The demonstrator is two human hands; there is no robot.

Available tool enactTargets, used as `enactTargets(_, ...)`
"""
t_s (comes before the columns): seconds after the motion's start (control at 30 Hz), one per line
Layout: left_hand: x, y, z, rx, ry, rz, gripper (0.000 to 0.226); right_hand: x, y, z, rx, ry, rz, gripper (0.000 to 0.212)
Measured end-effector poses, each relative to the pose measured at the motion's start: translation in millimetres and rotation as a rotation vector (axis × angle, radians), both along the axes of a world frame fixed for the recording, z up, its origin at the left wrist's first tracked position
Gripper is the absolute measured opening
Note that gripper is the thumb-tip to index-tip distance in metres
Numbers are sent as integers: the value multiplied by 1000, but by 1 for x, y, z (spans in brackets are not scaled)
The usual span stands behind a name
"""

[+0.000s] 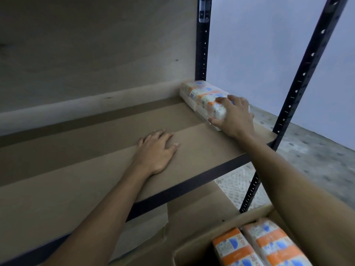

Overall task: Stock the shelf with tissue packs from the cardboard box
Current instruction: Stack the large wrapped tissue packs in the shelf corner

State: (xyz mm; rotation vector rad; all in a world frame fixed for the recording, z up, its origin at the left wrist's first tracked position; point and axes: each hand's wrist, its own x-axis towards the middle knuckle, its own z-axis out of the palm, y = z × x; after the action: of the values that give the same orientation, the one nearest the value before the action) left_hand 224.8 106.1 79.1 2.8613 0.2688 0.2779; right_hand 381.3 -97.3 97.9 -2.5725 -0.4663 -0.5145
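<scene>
A long white-and-orange tissue pack (201,95) lies on the brown shelf board (96,150) at its far right end, against the back corner. My right hand (233,117) grips the pack's near end, fingers over its top and thumb on its side. My left hand (156,150) rests flat on the shelf board, fingers spread, holding nothing. At the bottom right, the open cardboard box (192,252) holds two more orange-and-white tissue packs (238,250) (276,244) standing side by side; my right forearm hides part of the box.
Black perforated metal uprights (202,45) (299,87) frame the shelf's right end. A black rail (192,187) runs along the shelf's front edge. A pale wall and speckled concrete floor (317,150) lie to the right. A white lattice crate (240,185) sits under the shelf.
</scene>
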Motion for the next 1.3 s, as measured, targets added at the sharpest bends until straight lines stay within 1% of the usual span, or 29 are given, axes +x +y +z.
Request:
enactTargets(0.43,2,1,-1,-15,9,-1,52,38,1,-3,27,-16,8,69)
enactTargets(0.87,-1,2,0,-33,5,1,52,40,3,-5,35,-44,-20,69)
enactTargets(1.3,0,0,1,-28,8,-2,52,47,-9,-5,63,-34,50,67)
